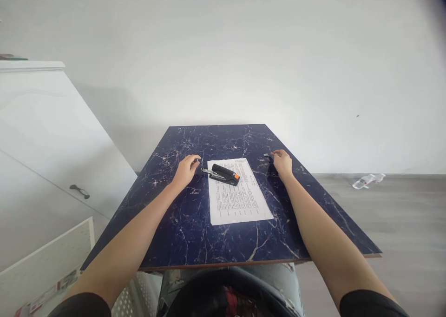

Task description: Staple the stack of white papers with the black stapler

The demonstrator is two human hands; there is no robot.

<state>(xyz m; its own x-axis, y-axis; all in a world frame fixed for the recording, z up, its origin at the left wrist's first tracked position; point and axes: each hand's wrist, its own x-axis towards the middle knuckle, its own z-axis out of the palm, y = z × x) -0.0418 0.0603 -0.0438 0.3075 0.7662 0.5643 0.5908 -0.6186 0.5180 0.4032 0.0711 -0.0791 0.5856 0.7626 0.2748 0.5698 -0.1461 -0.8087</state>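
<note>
The bench (pixel 188 242) has a dark blue top with white veins, like marble. Around its middle, between the left edge and the right edge, there lies printed paper (pixel 240 208), with its lower side not far from the near edge of the bench. On the upper part of this paper is the black stapler (pixel 230 173), lying on its side and opened. Its metal rail points to the left edge of the bench and passes a little over the paper's border, and an orange part is at its other end.

The left hand (pixel 186 172) is beside the tip of the rail, on the side of the left edge. Its fingers are bent, with the thumb and forefinger narrowly apart; I cannot tell if something small is between them. The right hand (pixel 282 162) is close to the right edge, in the half toward the far edge. Its fingertips are brought together at a small silvery piece (pixel 266 155); whether they grip it or only touch it, I cannot tell.

Beyond the left edge stands a white cabinet (pixel 42 122). Past the right edge, a clear plastic item (pixel 364 181) lies on the floor (pixel 400 219) near the wall (pixel 223 52).
</note>
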